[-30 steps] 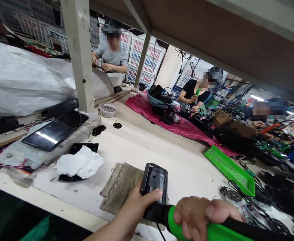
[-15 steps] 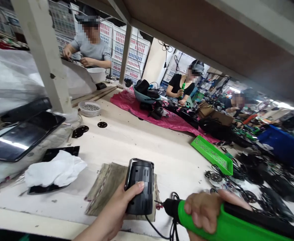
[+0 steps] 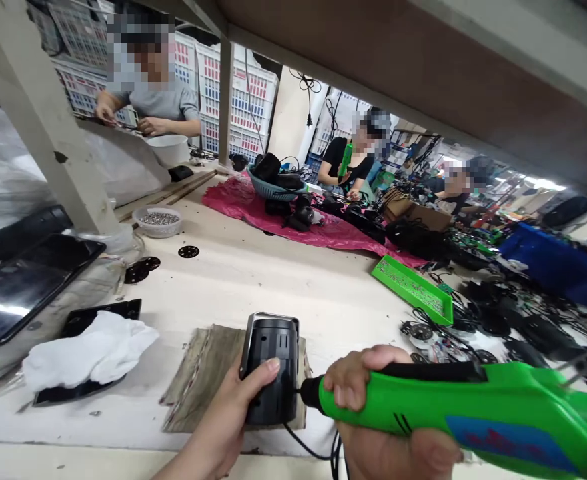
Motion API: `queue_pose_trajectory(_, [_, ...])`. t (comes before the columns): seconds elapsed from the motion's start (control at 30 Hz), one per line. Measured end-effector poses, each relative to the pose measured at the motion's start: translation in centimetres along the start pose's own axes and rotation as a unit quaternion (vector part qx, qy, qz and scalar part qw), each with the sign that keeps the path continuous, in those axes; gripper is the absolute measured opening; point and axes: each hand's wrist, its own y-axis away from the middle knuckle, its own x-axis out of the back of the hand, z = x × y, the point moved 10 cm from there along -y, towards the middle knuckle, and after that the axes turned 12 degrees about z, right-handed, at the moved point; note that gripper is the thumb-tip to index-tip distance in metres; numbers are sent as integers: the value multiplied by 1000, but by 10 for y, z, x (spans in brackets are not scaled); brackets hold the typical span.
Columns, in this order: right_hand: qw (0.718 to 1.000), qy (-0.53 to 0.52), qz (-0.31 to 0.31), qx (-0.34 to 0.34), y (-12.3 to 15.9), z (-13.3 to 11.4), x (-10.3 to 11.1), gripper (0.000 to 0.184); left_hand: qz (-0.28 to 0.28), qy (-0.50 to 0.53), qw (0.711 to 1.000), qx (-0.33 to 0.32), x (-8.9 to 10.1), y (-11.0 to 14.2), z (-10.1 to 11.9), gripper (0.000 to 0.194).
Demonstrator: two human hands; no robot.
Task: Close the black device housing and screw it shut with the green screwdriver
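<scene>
Two hands engaged: left hand point(image 3: 233, 407) clenched round the black housing point(image 3: 272, 373), which sits above the worn mat point(image 3: 188, 380) at bottom centre; right hand point(image 3: 358, 380) grasping the green tool point(image 3: 423, 400), its black tip point(image 3: 309, 392) right at the housing's side.

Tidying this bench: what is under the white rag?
A flat black piece lies beneath the white rag, showing past its far and near edges; its middle is covered, so that part cannot be seen.

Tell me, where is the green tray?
In the head view, the green tray sits on the right side of the white workbench, by the pink cloth, beside tangled black cables.
</scene>
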Motion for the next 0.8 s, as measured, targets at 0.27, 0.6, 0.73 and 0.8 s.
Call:
queue_pose_trajectory(0.27, [993, 26, 100, 49, -29, -25, 31, 48, -15, 103, 988, 116, 13, 2, -5, 28])
queue_pose_trajectory(0.6, [926, 331, 169, 71, -66, 0, 92, 62, -226, 270, 908, 228, -26, 7, -3, 65])
queue_pose_trajectory(0.73, [905, 354, 145, 187, -36, -10, 82, 29, -196, 203, 941, 187, -17, 6, -6, 58])
queue_pose_trajectory(0.8, [921, 371, 40, 113, -25, 18, 64, 22, -157, 125, 969, 147, -7, 5, -10, 54])
